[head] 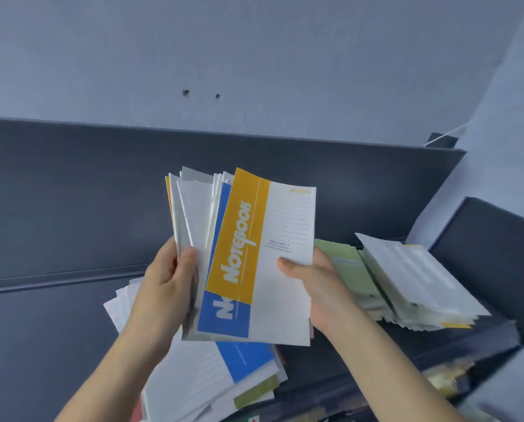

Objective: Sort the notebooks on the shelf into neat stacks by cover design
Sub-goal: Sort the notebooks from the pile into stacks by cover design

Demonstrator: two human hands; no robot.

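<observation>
I hold a fanned bundle of notebooks upright over the shelf. Frontmost is a yellow-and-white notebook [272, 245] marked "Notebook"; my right hand [315, 287] grips its right edge, thumb on the cover. Behind it peeks a blue-and-white notebook [224, 315]. My left hand [163, 287] clasps the other notebooks [193, 214] of the bundle by their left side, thumb in front. Below my hands lies a loose pile of notebooks [212, 379], with blue and olive covers showing. A slumped stack [413, 281] of white and pale green notebooks rests to the right.
The dark grey shelf [376, 354] has a tall back panel [71, 193] and a dark divider at the right [492, 239]. A pale wall [254, 56] rises behind. Blurred items lie on a lower level at bottom right.
</observation>
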